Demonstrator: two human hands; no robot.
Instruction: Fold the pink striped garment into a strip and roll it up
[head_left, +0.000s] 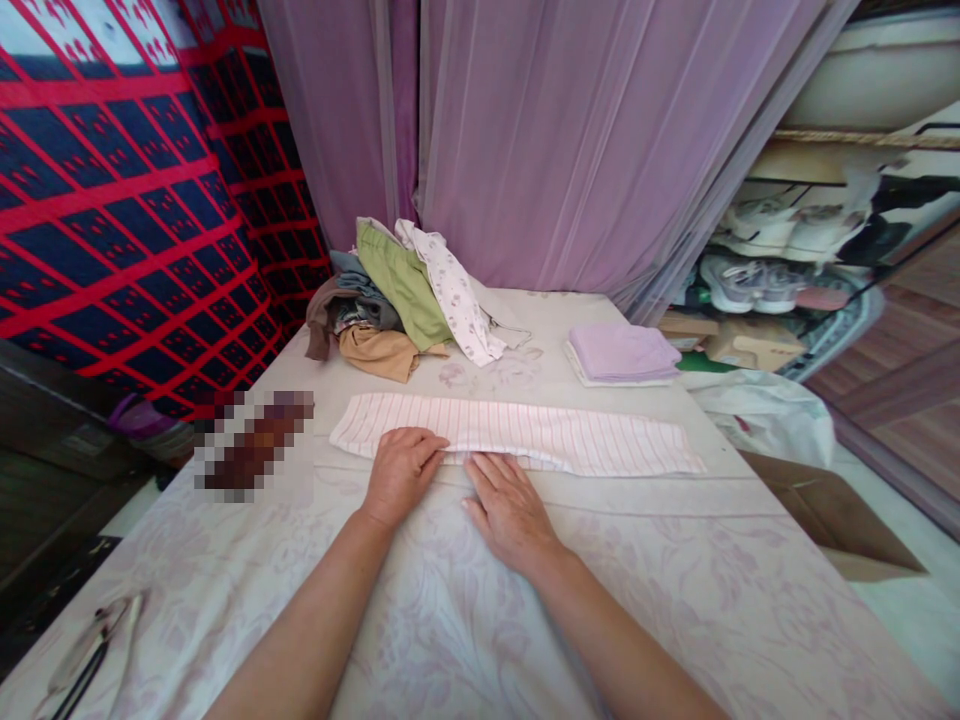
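One striped cloth (pixel 585 436) is lying in long strip across floral sheet (pixel 442 620); left hand (pixel 403 475) is curling fingers over near edge, pinch unclear; right hand (pixel 514 512) is resting extended fingers there, thumb apart.

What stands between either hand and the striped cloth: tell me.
Nothing visible. The left hand lies on the near edge of the striped cloth; the right hand is at that edge too. The clothes pile and folded purple cloth lie beyond it.
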